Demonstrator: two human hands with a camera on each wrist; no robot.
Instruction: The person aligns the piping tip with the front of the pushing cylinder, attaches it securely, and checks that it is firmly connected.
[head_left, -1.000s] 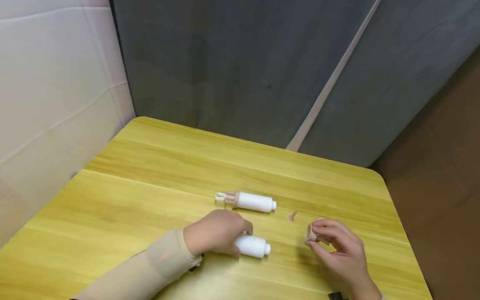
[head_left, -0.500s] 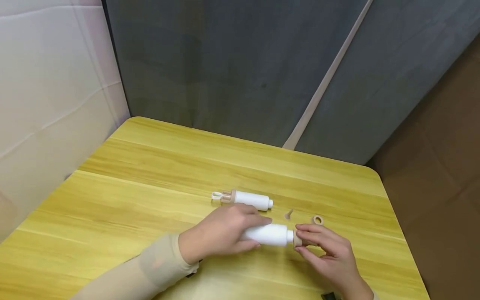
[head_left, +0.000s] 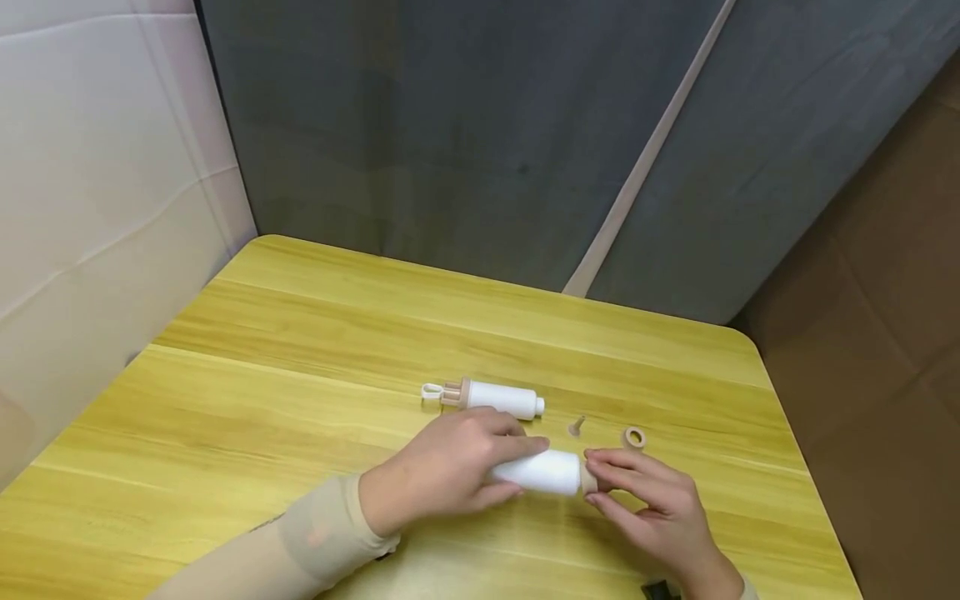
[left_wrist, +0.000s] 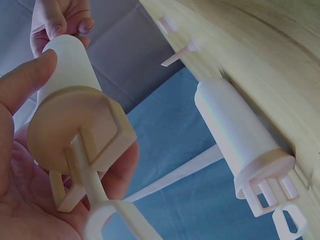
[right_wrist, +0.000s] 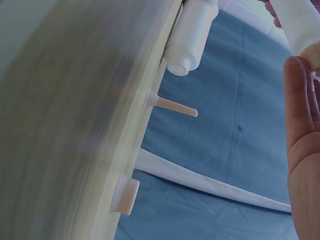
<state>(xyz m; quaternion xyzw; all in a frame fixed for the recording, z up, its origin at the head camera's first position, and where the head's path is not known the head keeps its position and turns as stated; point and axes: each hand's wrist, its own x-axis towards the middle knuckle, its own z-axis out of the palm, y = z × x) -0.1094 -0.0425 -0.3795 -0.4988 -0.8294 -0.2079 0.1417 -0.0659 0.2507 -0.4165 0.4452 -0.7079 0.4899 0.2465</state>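
Head view: left hand (head_left: 450,462) grips a white cylinder (head_left: 551,472), thumb on the near side, fingers on the far side, holding it sideways above the wood-grain table (head_left: 300,358). Right hand (head_left: 660,504) pinches a beige cap (head_left: 588,479) between thumb and fingertips, its rim against the cylinder's narrow end; how far it is seated, cannot tell. Beyond the left hand, a second white cylinder (head_left: 501,399) lies on its side; a small beige peg (head_left: 576,427) and a beige ring (head_left: 627,439) rest near the right hand. Left wrist view: thumb along the white barrel; the held cylinder's near end carries a beige pronged collar (left_wrist: 55,132), a white looped rod (left_wrist: 89,172) running out between the prongs. Second cylinder has a matching end. Right wrist view: fingers extended at the beige cap, thumb not visible; peg upright on its flared base, ring apart from it.
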